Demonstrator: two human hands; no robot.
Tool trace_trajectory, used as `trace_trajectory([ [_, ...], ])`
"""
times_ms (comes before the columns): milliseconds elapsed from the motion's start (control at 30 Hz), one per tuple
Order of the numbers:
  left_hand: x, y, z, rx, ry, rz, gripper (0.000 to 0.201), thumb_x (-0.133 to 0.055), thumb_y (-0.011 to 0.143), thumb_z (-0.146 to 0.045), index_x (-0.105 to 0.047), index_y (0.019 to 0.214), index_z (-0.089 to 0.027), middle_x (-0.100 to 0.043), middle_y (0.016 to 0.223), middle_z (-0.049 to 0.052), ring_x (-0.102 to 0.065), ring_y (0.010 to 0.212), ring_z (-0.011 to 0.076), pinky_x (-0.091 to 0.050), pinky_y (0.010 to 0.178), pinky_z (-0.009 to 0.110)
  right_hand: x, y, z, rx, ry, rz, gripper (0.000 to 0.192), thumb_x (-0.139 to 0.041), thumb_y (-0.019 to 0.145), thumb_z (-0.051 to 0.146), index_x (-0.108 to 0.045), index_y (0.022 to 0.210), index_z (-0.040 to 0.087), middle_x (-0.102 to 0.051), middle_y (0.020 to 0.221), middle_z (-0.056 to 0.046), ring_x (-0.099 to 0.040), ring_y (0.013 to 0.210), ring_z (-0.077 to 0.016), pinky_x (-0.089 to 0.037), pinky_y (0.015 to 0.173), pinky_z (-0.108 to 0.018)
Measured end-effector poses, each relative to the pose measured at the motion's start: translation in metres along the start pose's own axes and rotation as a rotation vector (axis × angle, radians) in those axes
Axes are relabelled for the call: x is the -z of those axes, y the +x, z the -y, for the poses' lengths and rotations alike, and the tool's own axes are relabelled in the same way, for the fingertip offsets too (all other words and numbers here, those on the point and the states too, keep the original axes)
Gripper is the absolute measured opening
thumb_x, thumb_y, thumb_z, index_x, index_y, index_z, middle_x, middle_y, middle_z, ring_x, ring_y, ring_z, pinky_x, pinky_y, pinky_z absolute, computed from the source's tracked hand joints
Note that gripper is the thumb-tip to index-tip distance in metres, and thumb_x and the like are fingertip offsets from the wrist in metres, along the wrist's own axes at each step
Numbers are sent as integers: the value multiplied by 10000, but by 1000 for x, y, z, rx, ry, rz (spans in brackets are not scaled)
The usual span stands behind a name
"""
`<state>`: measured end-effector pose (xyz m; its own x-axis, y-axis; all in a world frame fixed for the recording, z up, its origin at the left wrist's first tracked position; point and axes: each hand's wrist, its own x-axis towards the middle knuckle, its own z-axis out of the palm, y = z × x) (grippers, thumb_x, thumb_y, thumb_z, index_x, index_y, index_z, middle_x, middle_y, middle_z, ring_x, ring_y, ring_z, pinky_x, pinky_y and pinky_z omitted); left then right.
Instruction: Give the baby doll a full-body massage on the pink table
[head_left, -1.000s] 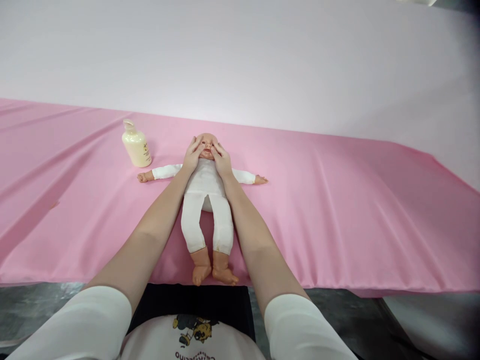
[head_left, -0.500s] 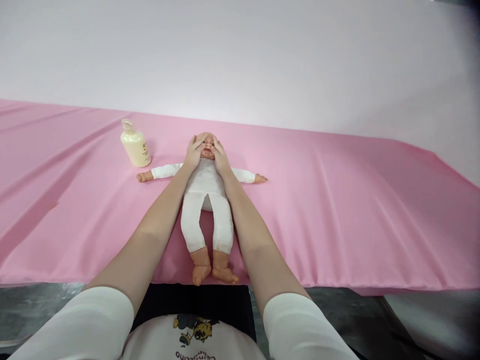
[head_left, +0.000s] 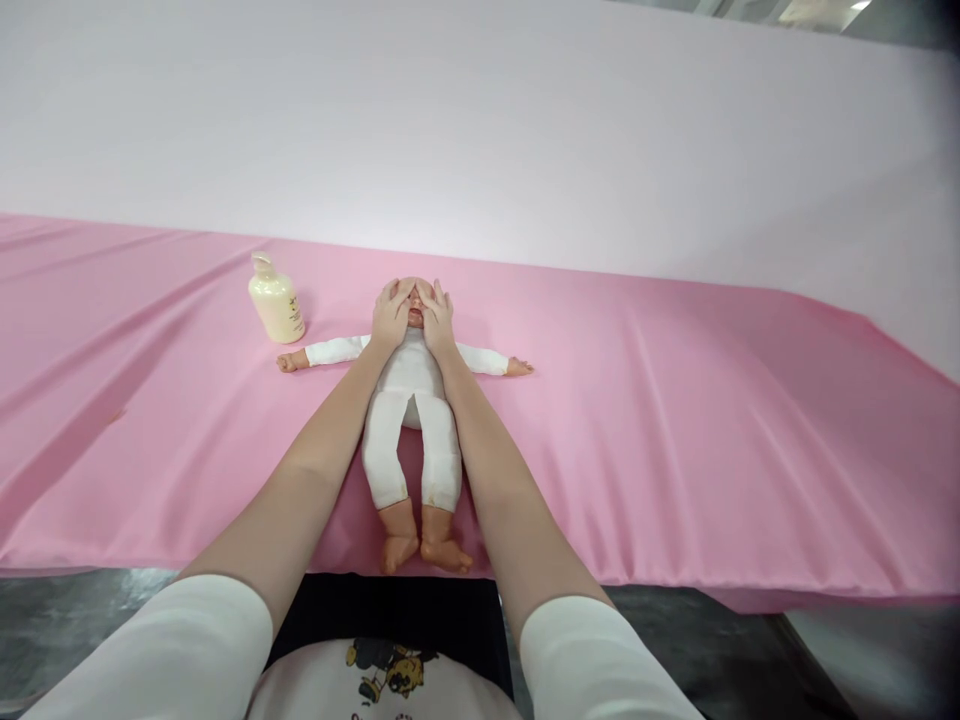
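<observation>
A baby doll (head_left: 411, 430) in a white bodysuit lies on its back on the pink cloth, arms spread, bare feet near the front edge. My left hand (head_left: 391, 314) lies flat on the left side of the doll's head. On the right side rests my right hand (head_left: 437, 316), also flat. The fingertips of both meet over the top of the face and cover most of it. Neither hand grips anything.
A cream lotion bottle (head_left: 276, 300) with a pump top stands left of the doll's head. The pink cloth (head_left: 675, 420) covers a long table; its front edge runs just past the doll's feet. A pale wall stands behind.
Both hands have slid up from the doll's cheeks toward the forehead, and their fingertips have come together over the face. The camera tilted slightly.
</observation>
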<state>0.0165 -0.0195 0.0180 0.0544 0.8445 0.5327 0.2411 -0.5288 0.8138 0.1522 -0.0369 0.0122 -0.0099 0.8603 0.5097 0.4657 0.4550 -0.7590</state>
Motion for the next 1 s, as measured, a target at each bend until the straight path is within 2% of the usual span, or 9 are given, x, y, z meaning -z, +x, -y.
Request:
trace_trajectory([
  [133,2,1,0,-50,-26,-2,477,-544,937,-502,-706,1287,-221,-510,1524,103,-409,1484,276,-223,1292,395,-2,1,-4,-109,56,-12,625,-370,945,491,-450,1531,290,-355,1670,34,-119,1618,-189,1,1332,-449],
  [300,3,3,1,34,-102,-46,512,-585,917,-517,-665,1338,-237,-511,1523,95,-401,1491,266,-214,1296,389,-5,6,-11,-320,196,-46,810,-487,876,633,-310,1593,301,-304,1692,18,-173,1606,-248,-31,1323,-522],
  [367,4,3,1,55,-118,-48,512,-587,918,-500,-650,1357,-244,-504,1533,88,-388,1501,263,-202,1301,392,-4,6,-11,-295,222,-45,813,-503,863,666,-334,1582,324,-310,1689,32,-165,1608,-244,-15,1324,-519],
  [500,5,2,1,43,-104,-25,477,-577,928,-488,-686,1314,-229,-500,1535,96,-393,1500,263,-223,1296,383,-1,3,-7,-161,187,-7,685,-462,900,653,-467,1512,346,-330,1678,62,-92,1621,-220,11,1325,-481],
  [633,7,1,2,8,-94,-5,474,-569,933,-481,-704,1290,-199,-496,1537,119,-396,1501,266,-218,1297,371,1,1,-7,-115,146,-5,651,-430,915,650,-545,1460,313,-325,1682,44,-123,1615,-214,-24,1331,-429],
  [733,6,1,4,20,-106,-14,460,-580,932,-475,-692,1304,-230,-495,1544,94,-388,1505,257,-226,1296,374,0,1,-11,-110,151,-19,675,-441,906,669,-511,1485,330,-354,1667,48,-137,1613,-204,-45,1333,-426],
  [800,5,2,6,53,-124,-33,482,-596,925,-470,-661,1341,-235,-491,1552,86,-372,1515,256,-217,1300,377,0,2,-14,-169,171,-27,722,-466,895,683,-439,1532,343,-327,1680,56,-132,1615,-205,-44,1333,-449],
  [900,3,3,10,133,-148,-66,567,-615,913,-465,-586,1422,-215,-461,1582,95,-335,1538,271,-168,1316,394,-2,4,-18,-281,173,-27,883,-497,870,707,-326,1599,240,-270,1706,-28,-171,1608,-241,-64,1330,-470],
  [1000,2,4,15,165,-163,-74,597,-629,904,-482,-570,1437,-219,-444,1593,94,-316,1549,284,-148,1321,413,-4,5,-23,-287,163,-32,950,-475,861,746,-295,1612,192,-265,1706,-62,-189,1603,-261,-78,1328,-488],
])
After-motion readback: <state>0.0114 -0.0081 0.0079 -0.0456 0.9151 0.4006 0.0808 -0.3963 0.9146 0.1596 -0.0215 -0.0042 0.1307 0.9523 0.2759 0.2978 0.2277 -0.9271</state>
